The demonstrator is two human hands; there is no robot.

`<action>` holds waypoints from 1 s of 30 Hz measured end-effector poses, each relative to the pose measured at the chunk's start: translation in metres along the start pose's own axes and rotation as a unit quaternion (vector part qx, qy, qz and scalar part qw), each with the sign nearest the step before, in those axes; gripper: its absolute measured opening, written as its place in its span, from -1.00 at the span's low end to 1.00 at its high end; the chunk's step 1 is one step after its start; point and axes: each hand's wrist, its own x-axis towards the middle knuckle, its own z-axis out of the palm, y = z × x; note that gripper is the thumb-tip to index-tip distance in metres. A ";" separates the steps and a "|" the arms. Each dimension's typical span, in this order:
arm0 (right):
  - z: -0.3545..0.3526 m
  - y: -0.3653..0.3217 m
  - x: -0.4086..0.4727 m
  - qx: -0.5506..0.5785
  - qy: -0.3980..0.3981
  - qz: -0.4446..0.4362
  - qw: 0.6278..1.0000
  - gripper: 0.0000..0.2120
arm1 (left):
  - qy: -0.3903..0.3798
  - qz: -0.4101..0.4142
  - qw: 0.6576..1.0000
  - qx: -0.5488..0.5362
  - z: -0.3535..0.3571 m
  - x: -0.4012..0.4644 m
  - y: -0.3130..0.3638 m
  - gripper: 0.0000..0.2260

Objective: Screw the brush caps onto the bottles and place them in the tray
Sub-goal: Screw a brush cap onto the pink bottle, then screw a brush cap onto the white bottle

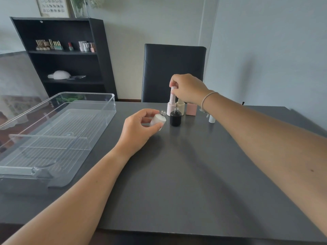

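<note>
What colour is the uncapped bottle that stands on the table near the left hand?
The uncapped bottle is black with a silvery threaded neck, seen in the head view.

A tray (99, 110) sits on the left of the counter (177, 174), and a cluster of bottles (180, 110) stands near the counter's far edge, right of the tray. A chair (173, 68) stands behind the counter beyond the bottles, and a shelf unit (99, 50) stands against the wall behind the tray.
</note>
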 end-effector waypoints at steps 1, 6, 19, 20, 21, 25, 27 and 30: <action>0.001 0.000 0.000 -0.002 0.002 -0.001 1.000 -0.84 | -0.002 0.001 1.000 -0.001 0.000 0.000 0.000 -0.75; 0.001 0.002 -0.002 -0.013 0.009 -0.002 1.000 -0.78 | -0.002 0.008 1.000 -0.012 0.002 0.000 0.002 -0.75; -0.009 0.026 -0.079 0.174 0.235 0.037 0.956 -0.84 | -0.001 0.002 1.000 -0.026 -0.001 0.002 -0.001 -0.76; -0.004 0.032 -0.089 0.183 0.243 0.055 0.951 -0.82 | -0.002 0.000 1.000 -0.026 -0.001 0.001 -0.001 -0.76; 0.001 0.037 -0.098 0.191 0.244 0.073 0.948 -0.80 | -0.002 -0.002 1.000 -0.027 -0.001 0.001 -0.001 -0.77; 0.012 0.051 -0.109 0.206 0.223 0.131 0.944 -0.64 | -0.002 0.001 1.000 -0.024 -0.001 -0.001 0.000 -0.77; 0.015 0.054 -0.107 0.203 0.214 0.152 0.943 -0.57 | -0.001 0.003 1.000 -0.024 -0.001 -0.001 0.000 -0.77; 0.020 0.058 -0.103 0.200 0.198 0.183 0.942 -0.49 | -0.006 0.001 1.000 -0.022 0.000 -0.002 0.001 -0.77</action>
